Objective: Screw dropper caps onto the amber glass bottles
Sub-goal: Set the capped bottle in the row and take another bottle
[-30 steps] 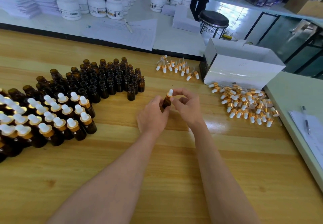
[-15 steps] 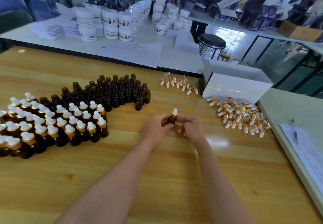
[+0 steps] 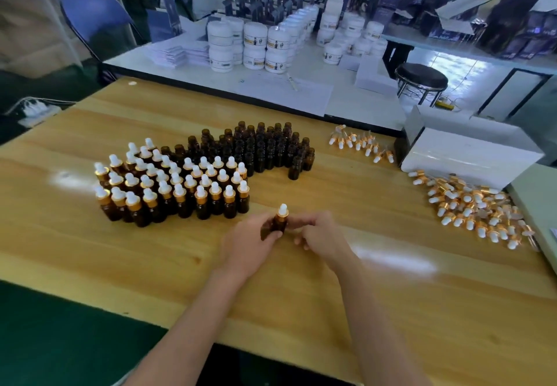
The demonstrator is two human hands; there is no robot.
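My left hand (image 3: 247, 244) grips a small amber glass bottle (image 3: 278, 225) upright just above the wooden table (image 3: 391, 310). A dropper cap (image 3: 282, 210) with a white bulb and gold collar sits on its neck. My right hand (image 3: 322, 235) is against the bottle's right side, fingers curled, its fingertips pinching at the collar. Several capped bottles (image 3: 174, 183) stand in rows to the left. Behind them stand several uncapped amber bottles (image 3: 265, 147). Loose dropper caps (image 3: 473, 207) lie in a heap at the right, and a smaller group of caps (image 3: 358, 143) lies further back.
A white cardboard box (image 3: 470, 156) lies at the table's far right. Behind is a white table with white jars (image 3: 256, 45) and papers. A black stool (image 3: 422, 79) stands beyond it, a blue chair (image 3: 93, 14) at the far left, and a person at the back.
The view has tilted up and left, so more of the room shows. Both hands stay on the bottle, and my right fingers have slid from the bulb down to the collar.
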